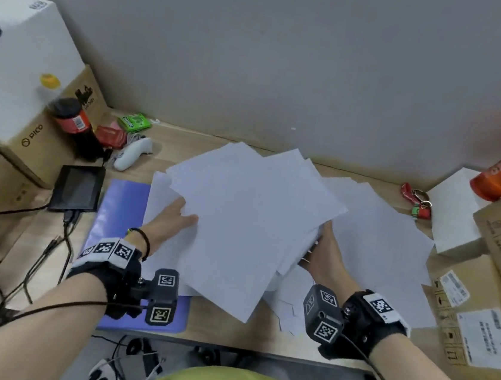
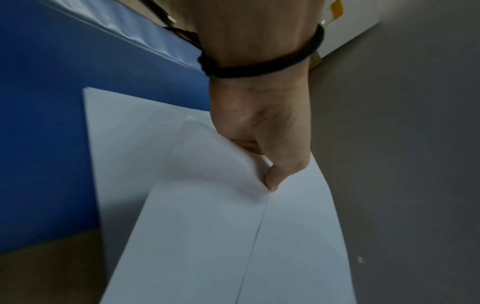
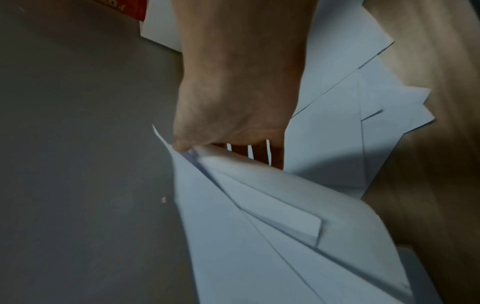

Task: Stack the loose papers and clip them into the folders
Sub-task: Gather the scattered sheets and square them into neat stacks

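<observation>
The left hand [image 1: 173, 221] is clamped on the left edge of a fanned bundle of white papers [image 1: 248, 221], its thumb [image 2: 272, 181] pressed onto the top sheet and the remaining fingers hidden beneath. The opposite edge is gripped by the right hand [image 1: 324, 257], where several sheet edges are seen splayed between thumb and fingers [image 3: 259, 153] in the right wrist view. The bundle is held raised between the two hands over the wooden desk [image 1: 264, 332], its sheets skewed at differing angles and not yet squared. More loose sheets [image 1: 383, 242] are left lying on the desk under and beyond the right hand. The blue folder [image 1: 118, 212] lies flat directly below and outward of the left hand, its long axis running away from the person, partly covered by paper. The folder is judged nearer the left hand, so the bundle would have to be carried leftward to reach it.
</observation>
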The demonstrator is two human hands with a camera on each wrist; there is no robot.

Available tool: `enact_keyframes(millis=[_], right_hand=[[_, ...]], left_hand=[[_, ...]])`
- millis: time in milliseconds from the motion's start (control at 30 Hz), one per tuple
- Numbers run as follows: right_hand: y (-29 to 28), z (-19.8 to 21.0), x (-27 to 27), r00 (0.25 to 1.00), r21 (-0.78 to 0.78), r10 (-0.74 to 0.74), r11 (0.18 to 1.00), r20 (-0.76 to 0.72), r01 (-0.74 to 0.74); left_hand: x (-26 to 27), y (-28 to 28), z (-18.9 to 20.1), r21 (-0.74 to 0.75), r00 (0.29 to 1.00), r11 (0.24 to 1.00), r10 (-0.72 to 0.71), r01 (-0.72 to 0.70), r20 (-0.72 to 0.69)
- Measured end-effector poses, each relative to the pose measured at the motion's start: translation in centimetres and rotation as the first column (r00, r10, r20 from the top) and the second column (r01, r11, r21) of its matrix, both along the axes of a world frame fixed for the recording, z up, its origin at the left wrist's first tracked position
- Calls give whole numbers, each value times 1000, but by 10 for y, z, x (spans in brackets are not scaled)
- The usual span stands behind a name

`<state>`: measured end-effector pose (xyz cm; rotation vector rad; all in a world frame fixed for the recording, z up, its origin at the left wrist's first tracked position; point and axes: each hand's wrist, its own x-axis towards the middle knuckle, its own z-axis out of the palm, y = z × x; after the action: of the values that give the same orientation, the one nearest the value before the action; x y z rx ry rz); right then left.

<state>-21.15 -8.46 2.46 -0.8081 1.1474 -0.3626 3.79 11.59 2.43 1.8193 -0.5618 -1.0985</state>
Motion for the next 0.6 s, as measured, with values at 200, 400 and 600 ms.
enact_keyframes(millis=[200, 400, 600], right_hand=[[17, -17, -23, 893, -21, 299, 946, -336, -324], [18, -19, -35, 876, -57, 312, 933, -367, -356], [13, -13, -37, 853, -119, 333, 905, -401, -409]], left_hand=[[-15, 24, -37, 38, 995, 998, 59, -56, -80], [-15, 4, -32, 68, 983, 990, 130, -122, -133], [-2, -7, -41, 144, 971, 968, 220, -206, -90]])
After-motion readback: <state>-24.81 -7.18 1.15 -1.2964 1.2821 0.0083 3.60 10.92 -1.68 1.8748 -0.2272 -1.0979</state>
